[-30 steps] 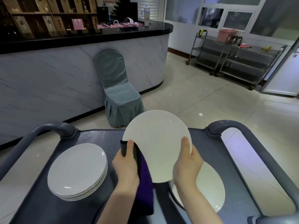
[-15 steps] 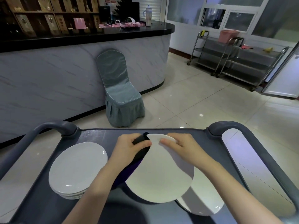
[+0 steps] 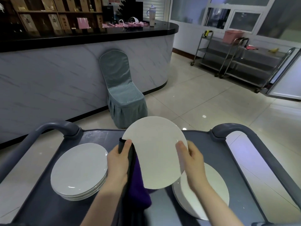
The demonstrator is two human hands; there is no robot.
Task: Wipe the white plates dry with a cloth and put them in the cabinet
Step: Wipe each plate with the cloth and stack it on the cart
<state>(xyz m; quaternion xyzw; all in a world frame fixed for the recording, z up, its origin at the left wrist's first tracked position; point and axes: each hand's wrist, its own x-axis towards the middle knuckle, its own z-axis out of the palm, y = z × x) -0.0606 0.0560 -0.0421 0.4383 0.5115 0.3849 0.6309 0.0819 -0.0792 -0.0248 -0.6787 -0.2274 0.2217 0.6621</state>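
Note:
I hold a white plate [image 3: 154, 150] tilted up above the grey cart [image 3: 195, 139]. My left hand [image 3: 118, 163] grips its left edge through a dark purple cloth [image 3: 138, 185] that hangs down behind the plate. My right hand [image 3: 190, 159] grips the plate's right rim, thumb on the near face. A stack of white plates [image 3: 79, 172] lies on the cart at the left. Another stack of white plates [image 3: 210, 193] lies at the right, partly under my right arm.
The cart has raised grey handles at left [image 3: 48, 128] and right [image 3: 241, 129]. Beyond it stand a covered chair [image 3: 123, 95] against a marble-fronted counter [image 3: 65, 70], and steel trolleys [image 3: 241, 62] at the far right on a tiled floor.
The plate was turned flat and low with both hands at its far edge half a second ago. Now it is tilted upright again, with my hands at its left and right edges.

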